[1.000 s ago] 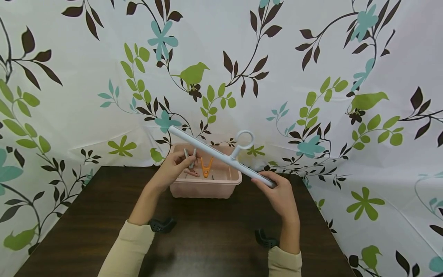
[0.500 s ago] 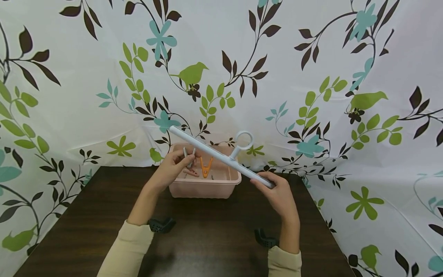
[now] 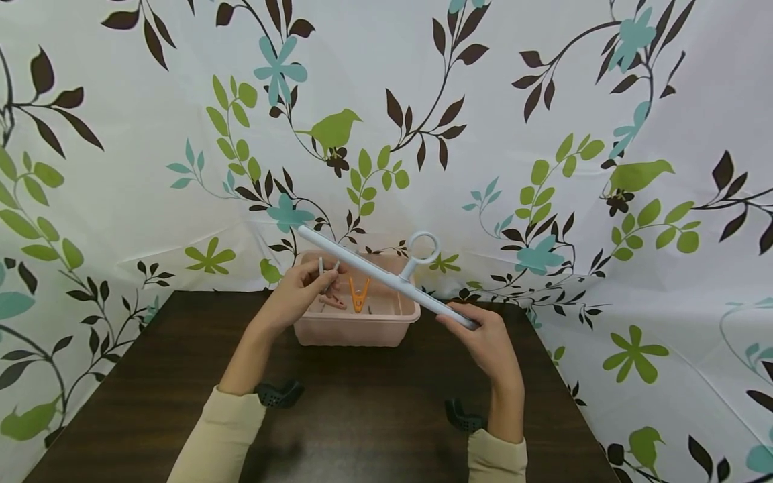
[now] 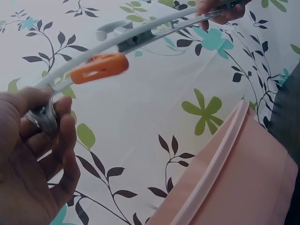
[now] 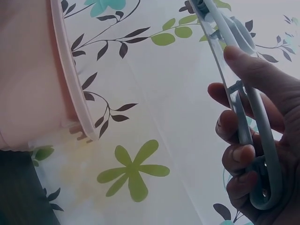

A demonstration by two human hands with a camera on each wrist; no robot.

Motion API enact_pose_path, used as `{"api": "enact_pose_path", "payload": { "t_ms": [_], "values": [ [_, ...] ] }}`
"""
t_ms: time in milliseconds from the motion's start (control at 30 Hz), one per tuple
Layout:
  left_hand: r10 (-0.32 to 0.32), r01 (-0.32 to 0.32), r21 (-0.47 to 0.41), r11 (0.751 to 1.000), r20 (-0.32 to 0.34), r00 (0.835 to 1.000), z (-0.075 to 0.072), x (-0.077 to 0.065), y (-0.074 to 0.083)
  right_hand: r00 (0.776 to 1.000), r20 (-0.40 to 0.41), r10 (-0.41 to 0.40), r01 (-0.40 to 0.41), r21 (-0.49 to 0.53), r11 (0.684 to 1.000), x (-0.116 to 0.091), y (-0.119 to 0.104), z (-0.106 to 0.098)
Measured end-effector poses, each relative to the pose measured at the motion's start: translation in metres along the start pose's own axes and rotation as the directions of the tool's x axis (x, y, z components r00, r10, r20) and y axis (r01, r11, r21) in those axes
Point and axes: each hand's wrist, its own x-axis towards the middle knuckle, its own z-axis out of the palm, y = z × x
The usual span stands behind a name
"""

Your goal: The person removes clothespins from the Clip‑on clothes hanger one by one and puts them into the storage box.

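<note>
A pale blue clip hanger (image 3: 362,264) with a ring on top slants across the head view, above the pink basin. My right hand (image 3: 492,342) grips its lower right end; in the right wrist view, the fingers curl round the two rails of the bar. Near the raised left end, my left hand (image 3: 292,295) pinches a grey clothes clip (image 4: 44,117) between thumb and fingers. That clip lies right at the hanger's underside in the left wrist view. Further along the bar hangs an orange clip (image 4: 101,67), which shows as a V in the head view.
The pink basin (image 3: 350,332) stands at the far edge of the dark wooden table (image 3: 362,416). Behind it hangs a white cloth (image 3: 193,87) printed with leaves, flowers and birds. Dark wrist mounts (image 3: 280,394) sit by both sleeves.
The hanger's ring and left end have dipped very slightly. Both hands keep their hold, and the left hand shifts only a little.
</note>
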Motion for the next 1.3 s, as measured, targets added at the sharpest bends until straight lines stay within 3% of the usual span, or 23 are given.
{"api": "enact_pose_path", "payload": {
  "t_ms": [133,467,700,933,1200,1300],
  "values": [
    [-0.02,0.022,0.062,0.998,-0.028,0.999,-0.002,-0.001,-0.001,1.0,0.006,-0.004,0.004,-0.016,1.0,0.0,0.0,0.0],
    [-0.048,0.049,0.053,0.997,-0.019,0.999,-0.005,-0.004,-0.005,1.0,0.014,0.005,-0.005,0.001,1.0,-0.001,-0.002,0.001],
    [-0.054,0.055,-0.041,0.998,0.032,0.998,-0.007,-0.005,-0.004,1.0,0.018,-0.015,0.014,0.023,1.0,0.0,-0.002,0.001],
    [-0.081,0.086,-0.146,0.985,0.043,0.996,-0.006,-0.004,-0.002,1.0,0.012,-0.016,0.016,-0.005,1.0,0.002,-0.003,0.003],
    [-0.142,0.142,-0.04,0.989,0.017,0.99,-0.004,-0.004,0.004,1.0,0.011,-0.014,0.014,-0.01,1.0,0.001,-0.003,0.005],
    [-0.142,0.143,-0.05,0.989,0.012,0.99,-0.005,-0.005,0.006,0.999,0.021,-0.03,0.03,-0.001,1.0,0.0,-0.002,0.005]
  ]
}}
